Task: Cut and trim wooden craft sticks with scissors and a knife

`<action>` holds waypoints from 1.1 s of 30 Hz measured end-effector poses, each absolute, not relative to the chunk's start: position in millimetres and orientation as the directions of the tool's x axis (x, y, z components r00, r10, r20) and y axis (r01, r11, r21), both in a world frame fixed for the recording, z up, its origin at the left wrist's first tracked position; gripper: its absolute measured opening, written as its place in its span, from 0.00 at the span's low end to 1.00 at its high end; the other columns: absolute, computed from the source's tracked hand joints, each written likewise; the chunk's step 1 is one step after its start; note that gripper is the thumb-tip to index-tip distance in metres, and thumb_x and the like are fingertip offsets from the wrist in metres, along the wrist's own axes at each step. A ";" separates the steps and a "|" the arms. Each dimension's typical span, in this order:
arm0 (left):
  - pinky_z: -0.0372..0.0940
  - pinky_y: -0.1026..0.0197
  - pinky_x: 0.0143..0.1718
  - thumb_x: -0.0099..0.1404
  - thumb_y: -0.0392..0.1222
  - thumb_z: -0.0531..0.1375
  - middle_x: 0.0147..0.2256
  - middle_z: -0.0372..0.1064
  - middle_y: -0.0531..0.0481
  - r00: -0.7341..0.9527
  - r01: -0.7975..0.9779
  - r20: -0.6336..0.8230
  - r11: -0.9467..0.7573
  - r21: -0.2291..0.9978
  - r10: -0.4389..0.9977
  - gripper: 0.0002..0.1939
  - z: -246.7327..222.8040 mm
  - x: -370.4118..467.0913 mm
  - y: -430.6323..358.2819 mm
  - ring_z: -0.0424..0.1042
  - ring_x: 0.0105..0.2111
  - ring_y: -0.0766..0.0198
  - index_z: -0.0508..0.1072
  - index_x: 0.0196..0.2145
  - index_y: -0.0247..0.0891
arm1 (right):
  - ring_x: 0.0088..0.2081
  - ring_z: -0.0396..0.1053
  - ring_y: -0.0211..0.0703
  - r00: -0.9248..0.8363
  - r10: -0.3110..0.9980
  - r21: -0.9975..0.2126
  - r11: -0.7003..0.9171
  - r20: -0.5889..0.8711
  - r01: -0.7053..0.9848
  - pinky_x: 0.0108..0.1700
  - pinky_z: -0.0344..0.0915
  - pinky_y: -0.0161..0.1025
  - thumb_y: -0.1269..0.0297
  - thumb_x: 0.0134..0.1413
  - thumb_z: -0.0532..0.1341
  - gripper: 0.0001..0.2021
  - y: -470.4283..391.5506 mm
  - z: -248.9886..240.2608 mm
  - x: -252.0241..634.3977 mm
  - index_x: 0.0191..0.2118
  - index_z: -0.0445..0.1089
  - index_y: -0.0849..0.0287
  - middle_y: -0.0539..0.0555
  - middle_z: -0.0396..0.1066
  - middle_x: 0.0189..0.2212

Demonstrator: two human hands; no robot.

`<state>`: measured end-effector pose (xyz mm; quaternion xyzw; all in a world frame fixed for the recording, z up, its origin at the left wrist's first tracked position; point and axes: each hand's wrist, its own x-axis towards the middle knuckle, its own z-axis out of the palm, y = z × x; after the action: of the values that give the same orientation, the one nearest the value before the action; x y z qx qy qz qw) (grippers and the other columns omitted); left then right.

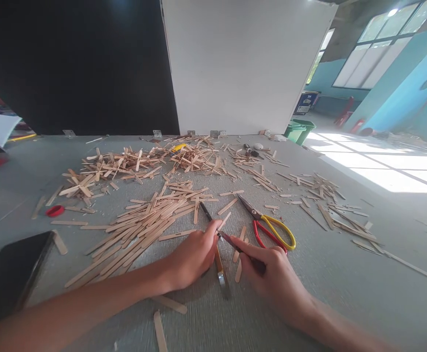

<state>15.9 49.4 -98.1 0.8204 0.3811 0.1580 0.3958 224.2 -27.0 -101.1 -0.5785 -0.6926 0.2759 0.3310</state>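
My left hand (194, 256) is closed, pinching a short wooden craft stick (225, 221) between thumb and fingers. My right hand (277, 278) grips a slim, dark tool (235, 244) that looks like a craft knife. Its tip meets the stick close to my left thumb, with the right index finger stretched along its back. Below, between the hands, lies a tool with a wooden handle (218, 264) and a shiny metal part. A black pen-like rod (206, 211) pokes out beyond my left hand. Scissors (255, 212) with one red and one yellow handle lie beyond my right hand.
Craft sticks (143, 230) are heaped left of centre, with more piles (121, 164) behind and split pieces (323, 188) to the right. A black phone-like slab (11, 278) lies at left, near a red ring (55, 210). Upright panels (242, 68) close off the table's back.
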 end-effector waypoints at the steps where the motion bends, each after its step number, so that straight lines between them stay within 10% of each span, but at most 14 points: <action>1: 0.49 0.63 0.23 0.76 0.37 0.48 0.20 0.60 0.60 0.662 0.494 -0.044 -0.391 0.777 0.748 0.18 -98.1 15.6 49.3 0.59 0.19 0.64 0.60 0.62 0.37 | 0.19 0.50 0.34 -0.110 0.986 -0.770 0.169 0.128 0.615 0.24 0.50 0.33 0.66 0.64 0.55 0.23 -27.0 -100.6 224.0 0.60 0.78 0.58 0.44 0.59 0.16; 12: 0.59 0.67 0.19 0.81 0.53 0.40 0.25 0.69 0.60 0.687 0.398 -0.147 -0.200 0.895 0.711 0.18 -89.9 16.8 51.0 0.60 0.14 0.68 0.52 0.60 0.42 | 0.19 0.49 0.34 -0.134 0.962 -0.758 0.270 0.237 0.593 0.23 0.52 0.32 0.68 0.65 0.54 0.23 -29.4 -108.8 222.1 0.61 0.76 0.60 0.43 0.60 0.17; 20: 0.56 0.69 0.15 0.81 0.52 0.43 0.23 0.67 0.61 0.669 0.366 -0.169 -0.123 0.922 0.724 0.16 -90.5 17.5 50.6 0.58 0.13 0.68 0.55 0.59 0.43 | 0.20 0.60 0.38 -0.404 0.769 -0.329 0.597 0.496 0.732 0.24 0.55 0.37 0.72 0.73 0.50 0.23 -26.0 -124.9 234.4 0.66 0.69 0.72 0.51 0.71 0.23; 26: 0.55 0.69 0.15 0.81 0.51 0.43 0.22 0.67 0.61 0.631 0.366 -0.153 -0.119 0.923 0.760 0.16 -90.0 18.7 48.5 0.58 0.13 0.69 0.56 0.59 0.43 | 0.19 0.61 0.37 -0.451 0.721 -0.220 0.627 0.526 0.747 0.22 0.54 0.37 0.74 0.73 0.49 0.22 -24.7 -123.3 234.8 0.65 0.69 0.73 0.50 0.71 0.22; 33: 0.56 0.67 0.16 0.80 0.55 0.44 0.23 0.68 0.61 0.624 0.362 -0.168 -0.091 0.928 0.763 0.18 -86.2 17.9 49.5 0.58 0.13 0.69 0.56 0.58 0.42 | 0.16 0.55 0.34 -0.185 0.842 -0.521 0.470 0.507 0.712 0.21 0.57 0.31 0.73 0.67 0.53 0.22 -26.2 -114.1 230.0 0.62 0.74 0.68 0.45 0.68 0.19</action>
<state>17.9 49.5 -86.2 0.7156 0.3930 0.1831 0.5477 230.0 -26.2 -114.1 -0.5079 -0.7650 0.0838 0.3870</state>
